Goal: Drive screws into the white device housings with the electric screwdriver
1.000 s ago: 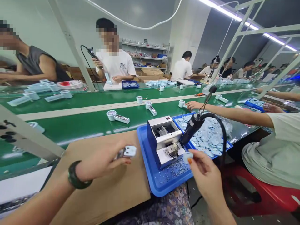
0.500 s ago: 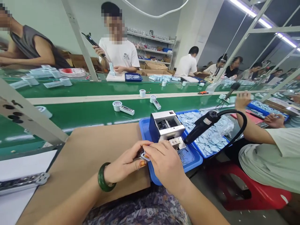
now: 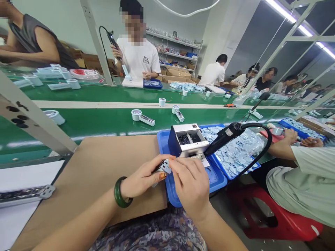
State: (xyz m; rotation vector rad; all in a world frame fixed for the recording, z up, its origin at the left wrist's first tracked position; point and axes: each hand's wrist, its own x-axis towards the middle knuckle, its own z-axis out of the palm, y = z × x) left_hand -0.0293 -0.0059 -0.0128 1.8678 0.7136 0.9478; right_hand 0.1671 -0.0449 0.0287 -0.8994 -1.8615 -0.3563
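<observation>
And here's the left hand (image 3: pixel 142 177) gripping a small white plastic part (image 3: pixel 165 166) — right hand (image 3: pixel 190 186) pinching its edge — just beside the screw feeder (image 3: pixel 187 140) on the blue tray (image 3: pixel 217 181)

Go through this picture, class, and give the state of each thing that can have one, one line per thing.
left hand, gripping a small white part
right hand, fingers curled at that part, grip unclear
screw feeder, top open
electric screwdriver, unheld, tilted above the feeder's front
blue tray, heaped with pale parts
</observation>
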